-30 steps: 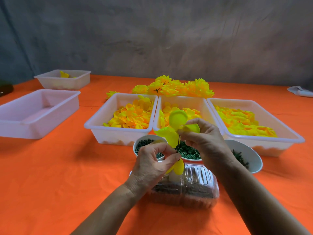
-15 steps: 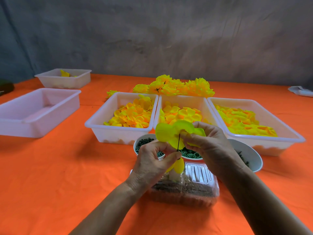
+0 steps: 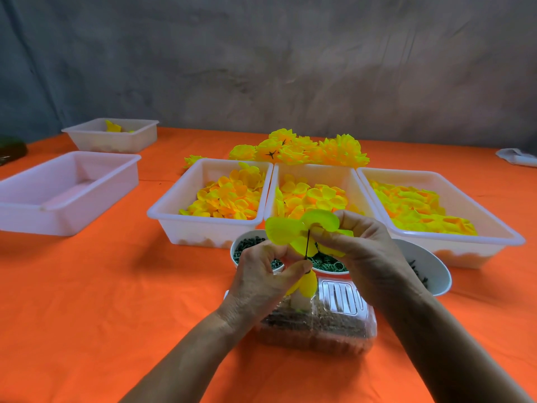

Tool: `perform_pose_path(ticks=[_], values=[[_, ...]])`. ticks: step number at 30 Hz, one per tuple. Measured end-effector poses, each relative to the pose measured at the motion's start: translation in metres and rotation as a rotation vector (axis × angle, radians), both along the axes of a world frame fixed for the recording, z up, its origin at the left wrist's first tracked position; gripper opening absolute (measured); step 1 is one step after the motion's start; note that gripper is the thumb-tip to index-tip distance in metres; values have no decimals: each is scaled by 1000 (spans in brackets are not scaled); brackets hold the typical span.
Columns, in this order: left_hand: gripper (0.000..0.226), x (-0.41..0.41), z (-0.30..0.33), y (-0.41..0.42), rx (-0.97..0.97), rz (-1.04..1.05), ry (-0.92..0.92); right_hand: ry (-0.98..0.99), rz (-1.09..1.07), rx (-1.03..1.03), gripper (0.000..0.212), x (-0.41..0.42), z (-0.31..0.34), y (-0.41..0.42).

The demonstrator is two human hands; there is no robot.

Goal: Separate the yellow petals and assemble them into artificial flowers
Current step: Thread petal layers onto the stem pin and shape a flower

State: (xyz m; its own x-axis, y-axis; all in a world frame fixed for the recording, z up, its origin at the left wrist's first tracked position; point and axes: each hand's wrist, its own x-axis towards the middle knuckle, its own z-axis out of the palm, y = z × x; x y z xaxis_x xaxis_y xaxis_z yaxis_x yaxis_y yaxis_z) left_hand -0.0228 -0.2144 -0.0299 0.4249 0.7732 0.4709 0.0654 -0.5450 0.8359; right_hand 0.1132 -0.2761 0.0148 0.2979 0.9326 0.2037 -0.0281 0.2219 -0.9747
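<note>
Yellow petals: fanned out at the top of a thin dark stem, above and between both hands, in front of the middle tray.
Stem: upright; its lower end sits in the left hand's pinch, its top goes under the right hand's fingertips.
Left hand: back toward the camera, thumb and forefinger curled and pinching the stem's base; a spare yellow petal hangs just below the thumb.
Right hand: comes in from the right, fingers curled, pinching the petals at the stem's top.
Petal trays: three white trays side by side on the orange tablecloth, left, middle, right, all filled with loose yellow petals.
Finished flowers: heaped on the far side of the trays.
Hard to tell: how the petals are fastened to the stem; the right fingers cover that spot.
Partly hidden: white bowls of small dark pieces and a clear plastic box lie behind and under the hands.
</note>
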Motion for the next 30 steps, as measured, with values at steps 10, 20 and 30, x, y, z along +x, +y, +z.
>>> perform_pose_path(ticks=[10, 20, 30], values=[[7, 0, 2, 0, 94, -1, 22, -91, 3, 144, 14, 1, -3, -1], [12, 2, -4, 3, 20, -14, 1, -730, -246, 522, 7, -3, -7, -5], [9, 1, -5, 4, 40, -74, -42, -1175, -253, 589, 21, 3, 0, -9]])
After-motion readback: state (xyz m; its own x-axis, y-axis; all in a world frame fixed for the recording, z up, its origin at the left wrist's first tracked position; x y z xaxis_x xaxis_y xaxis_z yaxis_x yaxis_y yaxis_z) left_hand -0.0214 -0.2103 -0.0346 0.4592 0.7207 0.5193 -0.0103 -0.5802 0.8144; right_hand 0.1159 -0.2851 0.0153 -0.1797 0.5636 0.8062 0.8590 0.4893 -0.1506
